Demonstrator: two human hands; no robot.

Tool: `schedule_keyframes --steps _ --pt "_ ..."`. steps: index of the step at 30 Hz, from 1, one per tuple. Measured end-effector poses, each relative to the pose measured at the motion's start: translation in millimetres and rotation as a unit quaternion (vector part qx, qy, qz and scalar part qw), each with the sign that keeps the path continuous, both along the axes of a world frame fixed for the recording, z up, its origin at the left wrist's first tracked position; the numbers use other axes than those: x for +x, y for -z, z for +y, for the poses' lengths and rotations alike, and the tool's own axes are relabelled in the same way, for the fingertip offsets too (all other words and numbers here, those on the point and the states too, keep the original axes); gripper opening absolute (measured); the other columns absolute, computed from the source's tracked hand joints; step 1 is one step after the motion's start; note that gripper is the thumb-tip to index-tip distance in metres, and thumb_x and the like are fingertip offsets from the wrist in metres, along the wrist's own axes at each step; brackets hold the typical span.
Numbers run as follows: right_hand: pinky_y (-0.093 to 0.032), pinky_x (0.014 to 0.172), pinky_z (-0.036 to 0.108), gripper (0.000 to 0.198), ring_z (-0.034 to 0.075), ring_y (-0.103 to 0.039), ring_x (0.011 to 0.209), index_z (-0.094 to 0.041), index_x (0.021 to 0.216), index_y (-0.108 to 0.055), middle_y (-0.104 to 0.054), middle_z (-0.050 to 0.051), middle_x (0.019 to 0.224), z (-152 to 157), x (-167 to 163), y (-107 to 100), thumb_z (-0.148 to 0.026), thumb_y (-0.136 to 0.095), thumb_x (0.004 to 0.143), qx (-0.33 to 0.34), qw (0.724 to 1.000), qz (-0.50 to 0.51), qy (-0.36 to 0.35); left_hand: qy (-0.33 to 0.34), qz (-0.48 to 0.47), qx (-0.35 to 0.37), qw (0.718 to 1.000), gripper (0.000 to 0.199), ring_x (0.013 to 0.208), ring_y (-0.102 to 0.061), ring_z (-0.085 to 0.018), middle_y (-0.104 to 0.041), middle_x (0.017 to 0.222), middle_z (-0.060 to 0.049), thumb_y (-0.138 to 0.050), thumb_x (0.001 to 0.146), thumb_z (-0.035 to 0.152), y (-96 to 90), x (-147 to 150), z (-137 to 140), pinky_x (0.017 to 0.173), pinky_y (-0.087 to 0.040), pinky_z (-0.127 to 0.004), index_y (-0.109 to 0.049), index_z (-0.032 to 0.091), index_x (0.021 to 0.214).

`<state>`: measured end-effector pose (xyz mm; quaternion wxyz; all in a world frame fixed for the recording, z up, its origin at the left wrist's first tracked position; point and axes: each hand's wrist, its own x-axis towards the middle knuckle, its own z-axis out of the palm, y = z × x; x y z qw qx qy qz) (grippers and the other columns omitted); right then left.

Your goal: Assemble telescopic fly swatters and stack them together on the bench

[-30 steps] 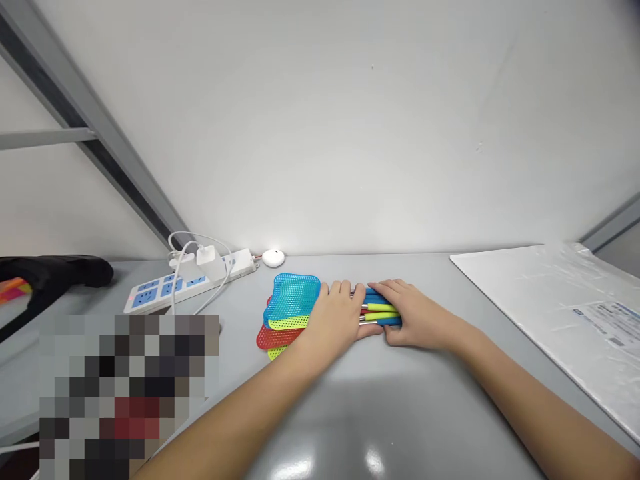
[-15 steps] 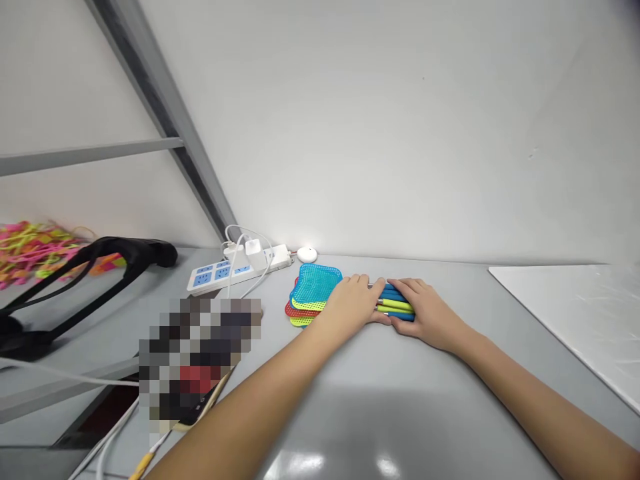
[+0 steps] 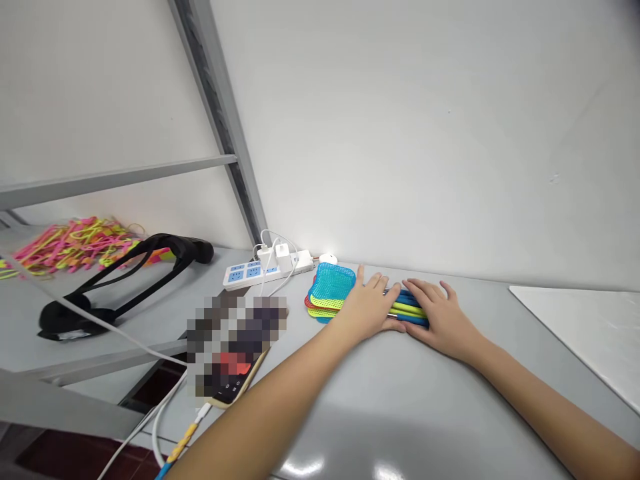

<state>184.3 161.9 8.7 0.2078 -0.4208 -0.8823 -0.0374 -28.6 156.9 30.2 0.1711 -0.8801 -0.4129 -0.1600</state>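
A stack of fly swatters lies flat on the grey table, with perforated heads (image 3: 334, 283) in blue, yellow-green and red at the left and blue and yellow-green handles (image 3: 411, 309) at the right. My left hand (image 3: 369, 307) is laid across the stack where heads and shafts meet, fingers over the far side and thumb along the near side. Around the handle ends is my right hand (image 3: 443, 320), its thumb at the near edge and one finger lifted a little. The two thumbs almost meet. Both palms hide parts of the stack.
A white power strip (image 3: 235, 276) with plugged-in chargers sits by the wall. Left of my arm lies a phone (image 3: 231, 387), partly blurred out, with a cable. Farther left are a black strap-like frame (image 3: 150, 293) and a colourful pile (image 3: 85, 243). A white sheet (image 3: 580, 327) lies at right.
The view has shifted, so everything sits farther right. Both hands stay on the fly swatters; a finger of each is now raised a little and spread away from the others.
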Motion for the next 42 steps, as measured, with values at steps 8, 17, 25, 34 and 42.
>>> schedule_keyframes --steps 8,17,25,34,42 --pt "-0.039 0.101 0.050 0.039 0.028 -0.044 0.120 -0.027 0.133 -0.042 -0.042 0.012 0.128 -49.2 5.7 8.3 -0.038 -0.042 0.095 -0.008 0.935 0.355 -0.008 0.210 -0.327 -0.024 0.921 0.052 0.125 -0.046 -0.027 -0.049 0.130 -0.016 -0.045 0.091 0.053 11.4 53.4 -55.3 0.108 -0.035 -0.050 -0.038 0.018 0.128" --pt "-0.025 0.112 0.061 0.062 0.036 -0.018 0.143 -0.031 0.152 -0.013 -0.016 0.010 0.156 -79.4 -19.4 4.4 -0.058 -0.020 0.096 -0.133 0.901 0.399 -0.110 0.150 -0.456 -0.144 0.865 0.060 0.144 -0.019 -0.033 -0.015 0.156 -0.018 -0.018 0.097 0.054 11.6 57.5 -73.2 0.112 -0.028 -0.056 -0.012 0.022 0.148" --pt "-0.041 0.101 0.049 0.045 0.030 -0.041 0.126 -0.032 0.141 -0.032 -0.038 0.011 0.137 -72.5 -16.3 16.7 -0.047 -0.031 0.098 -0.144 0.864 0.481 -0.035 -0.006 -0.646 -0.373 0.666 0.008 0.086 -0.053 -0.015 -0.054 0.092 -0.001 -0.047 0.094 0.030 9.7 65.1 -52.5 0.080 -0.046 -0.028 -0.047 0.024 0.099" --pt "-0.048 0.083 0.038 0.034 0.020 -0.057 0.085 -0.030 0.121 -0.043 -0.058 0.004 0.097 -52.6 -12.1 15.4 -0.052 -0.039 0.096 -0.334 0.734 0.582 0.106 -0.009 -0.663 -0.470 0.583 0.006 0.064 -0.044 -0.010 -0.049 0.073 0.003 -0.050 0.091 0.023 4.6 63.3 -45.4 0.059 -0.036 -0.021 -0.050 0.020 0.085" --pt "-0.043 0.063 0.029 0.025 0.015 -0.049 0.062 -0.025 0.100 -0.054 -0.051 -0.002 0.068 -52.7 -11.7 6.4 -0.048 -0.048 0.094 -0.358 0.759 0.539 0.067 0.030 -0.665 -0.467 0.582 0.012 0.057 -0.042 -0.009 -0.048 0.066 0.004 -0.048 0.092 0.028 8.6 59.9 -43.7 0.057 -0.035 -0.022 -0.050 0.019 0.084"
